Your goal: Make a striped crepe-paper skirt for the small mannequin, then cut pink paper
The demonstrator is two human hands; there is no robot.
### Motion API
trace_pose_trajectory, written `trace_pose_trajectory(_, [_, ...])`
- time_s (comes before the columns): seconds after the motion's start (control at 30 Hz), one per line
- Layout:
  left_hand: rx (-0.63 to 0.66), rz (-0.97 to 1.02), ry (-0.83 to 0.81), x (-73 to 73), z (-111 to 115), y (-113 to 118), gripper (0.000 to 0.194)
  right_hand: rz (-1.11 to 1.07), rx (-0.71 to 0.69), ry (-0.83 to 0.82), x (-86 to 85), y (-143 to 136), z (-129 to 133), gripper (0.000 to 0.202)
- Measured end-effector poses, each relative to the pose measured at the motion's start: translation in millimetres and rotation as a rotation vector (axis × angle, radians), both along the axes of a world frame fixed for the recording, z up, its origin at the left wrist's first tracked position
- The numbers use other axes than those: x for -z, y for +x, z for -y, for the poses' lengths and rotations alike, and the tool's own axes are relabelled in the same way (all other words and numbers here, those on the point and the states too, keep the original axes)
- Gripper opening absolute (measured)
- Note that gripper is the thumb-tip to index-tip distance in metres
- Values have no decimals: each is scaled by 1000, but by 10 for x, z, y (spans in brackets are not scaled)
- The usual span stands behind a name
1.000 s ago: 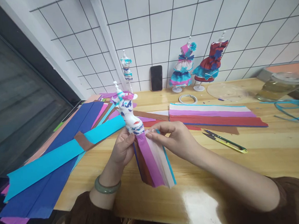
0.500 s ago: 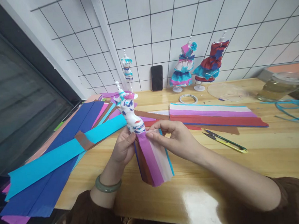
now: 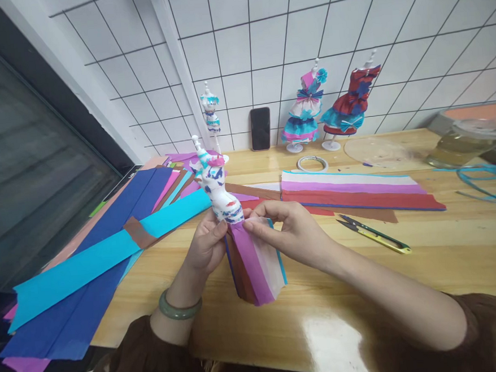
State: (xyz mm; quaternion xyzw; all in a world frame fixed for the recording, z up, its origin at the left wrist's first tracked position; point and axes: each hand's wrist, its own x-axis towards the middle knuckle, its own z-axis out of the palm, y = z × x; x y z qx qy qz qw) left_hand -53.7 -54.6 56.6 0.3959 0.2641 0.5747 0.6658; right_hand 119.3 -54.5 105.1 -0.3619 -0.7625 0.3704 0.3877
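A small white mannequin [image 3: 222, 196] with blue, pink and red paper scraps stuck on it leans up to the left between my hands. Layered paper strips [image 3: 253, 265] in brown, purple, white and light blue hang from its hip. My left hand [image 3: 207, 242] is closed around the hip from the left, its thumb at the top edge of the strips. With thumb and forefinger my right hand [image 3: 287, 226] pinches the top edge of the layered strips beside the hip. The mannequin's lower end is hidden behind the paper.
Long coloured paper strips [image 3: 103, 241] lie at the left. Thread snips [image 3: 374, 234], more layered strips [image 3: 359, 192] and a tape roll [image 3: 312, 164] are at the right. Behind stand a phone [image 3: 260, 129], a bare mannequin [image 3: 211, 112] and two dressed mannequins [image 3: 304, 111].
The mannequin has shifted slightly to the right. The layered strips' lower end has moved up a little and looks more curved. Both hands keep their hold.
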Motion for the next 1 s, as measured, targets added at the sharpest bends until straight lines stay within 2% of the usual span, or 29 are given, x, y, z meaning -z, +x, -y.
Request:
trace_pose_trajectory(0.27, [7, -5, 14, 2, -3, -8, 41, -1, -3, -21, -2, -8, -6, 20])
trace_pose_trajectory(0.6, [51, -15, 32, -7, 17, -2, 39, -114, -76, -199, 61, -18, -59, 26])
trace_pose_trajectory(0.77, [95, -35, 30, -18, 22, -7, 54, -195, -147, -271, 74, -25, -79, 25])
trace_pose_trajectory(0.9, [106, -37, 55, 4, 12, -1, 49, -225, -174, -198, 71, -25, -87, 22])
trace_pose_trajectory(1.0, [84, -39, 75, 6, 1, 18, 43, -154, -126, -109, 79, -21, -74, 22])
